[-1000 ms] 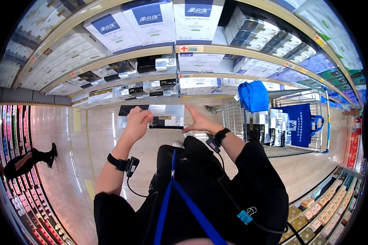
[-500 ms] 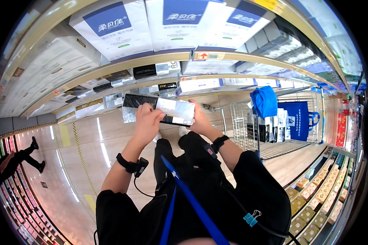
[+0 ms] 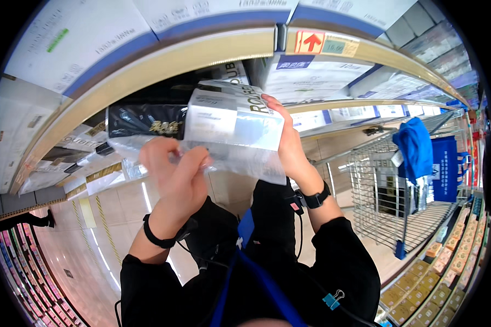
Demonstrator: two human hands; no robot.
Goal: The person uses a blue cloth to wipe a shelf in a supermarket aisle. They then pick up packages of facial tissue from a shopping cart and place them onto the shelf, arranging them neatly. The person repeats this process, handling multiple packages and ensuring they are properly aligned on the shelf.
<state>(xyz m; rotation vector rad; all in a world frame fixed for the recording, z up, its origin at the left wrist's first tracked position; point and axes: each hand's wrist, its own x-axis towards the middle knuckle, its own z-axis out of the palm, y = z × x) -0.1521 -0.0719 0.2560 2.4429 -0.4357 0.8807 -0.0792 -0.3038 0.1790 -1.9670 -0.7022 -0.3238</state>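
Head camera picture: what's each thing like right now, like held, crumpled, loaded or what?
Wrapped pack: held up
Plastic wrap: loose at the pack's lower edge
Left hand: blurred, at the wrap
Right hand: holding the pack's right end
Shopping cart: upright, loaded
Blue cloth: bunched up
Blue bag: spread flat

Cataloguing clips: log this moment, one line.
left hand: at wrapped pack, near side; right hand: holding its right end; cart: at right

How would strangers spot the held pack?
Find the tan shelf edge up top. Below it, between the left hand and right hand, is a black-and-white pack. Unlike the shelved packs, it is held, clear wrap loose on its near side.
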